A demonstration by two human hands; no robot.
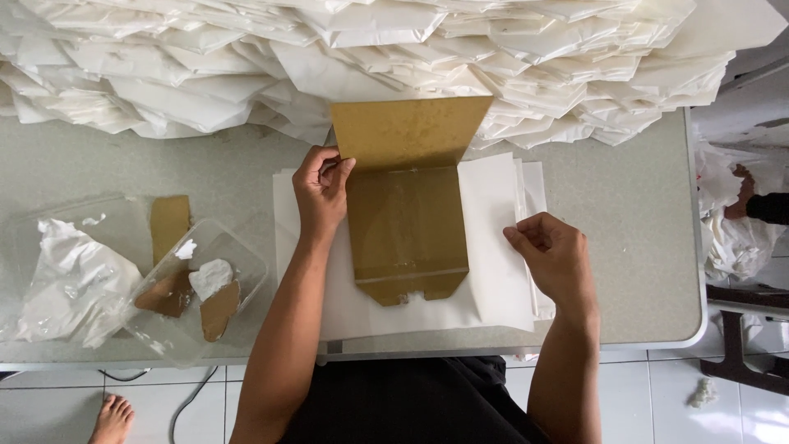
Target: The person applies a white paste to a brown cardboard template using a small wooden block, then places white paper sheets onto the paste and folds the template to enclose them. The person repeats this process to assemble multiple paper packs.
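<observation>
So the gold cardboard sheet [407, 234] sits in the middle of the grey table [633, 214], on top of a stack of white paper sheets [493, 271]. Its upper flap is folded up and leaning back toward the big heap of folded white paper pieces [394, 49] behind it.

The left hand [320, 193] is pinching the card's left edge right at the crease, thumb and fingers closed on it. The right hand [551, 255] is curled with its fingertips pinching the right edge of the top white sheet, well off the card itself.

The card looks thin, light and fairly stiff, and it holds a fold. The surface looks glossy, so probably a bit slippery; gripping by the edges near the crease seems the safest bet. The white paper looks floppy and easy to crumple.

Off to the left there's a clear plastic tray [201, 279] holding gold scraps and white bits.
</observation>
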